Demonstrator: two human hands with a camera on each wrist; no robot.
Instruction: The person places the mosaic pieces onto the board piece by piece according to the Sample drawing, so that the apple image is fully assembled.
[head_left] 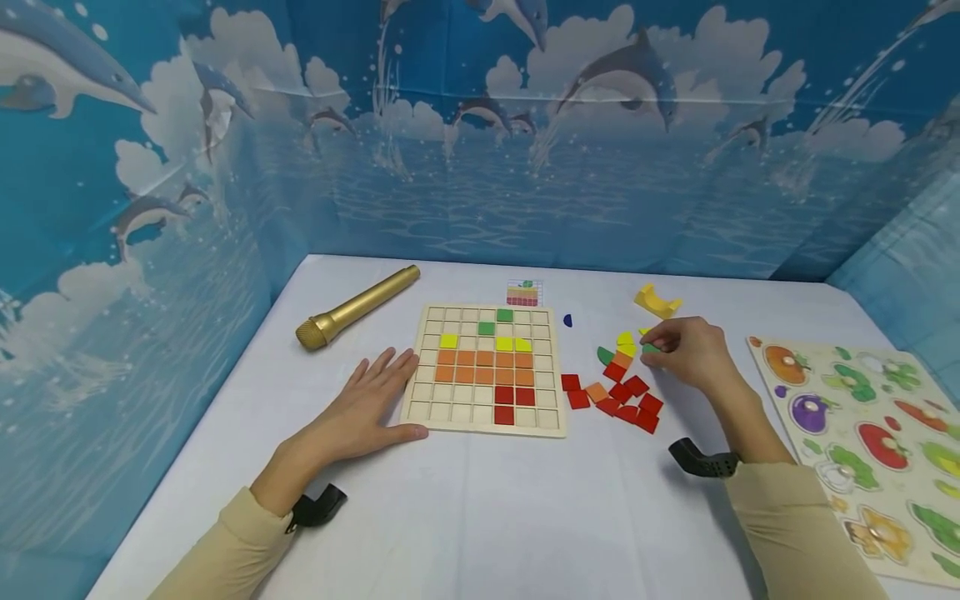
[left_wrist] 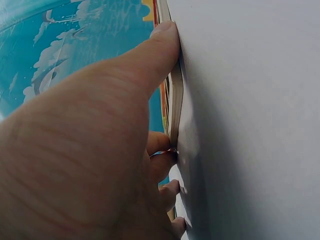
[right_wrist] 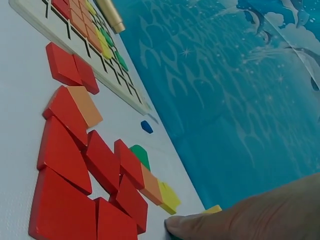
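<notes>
At the middle of the head view a wooden grid board (head_left: pixel 486 427) lies flat on the white table (head_left: pixel 480 517). Some of its cells hold square tiles — green and yellow ones in the upper rows, two rows of orange across the middle, and red ones lower down toward the right.

The left hand (head_left: pixel 369 405) rests palm down at the board's left edge, fingers straight and spread, the thumb lying along the board's lower left corner. The left wrist view shows the thumb (left_wrist: pixel 159 50) pressed against the board's thin side; the hand grips nothing.

To the right of the board lies a loose cluster of tiles (head_left: pixel 617 398), mostly red, with an orange one among them and yellow and green pieces at its upper end. The right hand (head_left: pixel 686 350) sits at the upper right of this cluster with its fingers curled, and a small green tile (head_left: pixel 651 347) shows at the fingertips — it appears pinched there, just above the table. In the right wrist view a fingertip (right_wrist: pixel 187 226) lies near the yellow piece at the end of the row.

A gold microphone (head_left: pixel 356 307) lies at the upper left of the board. A small pattern card (head_left: pixel 523 292) lies just above the board, a little blue piece (head_left: pixel 567 320) to its right, and a yellow block (head_left: pixel 657 302) further right. A fruit puzzle board (head_left: pixel 862 433) lies along the right edge.
</notes>
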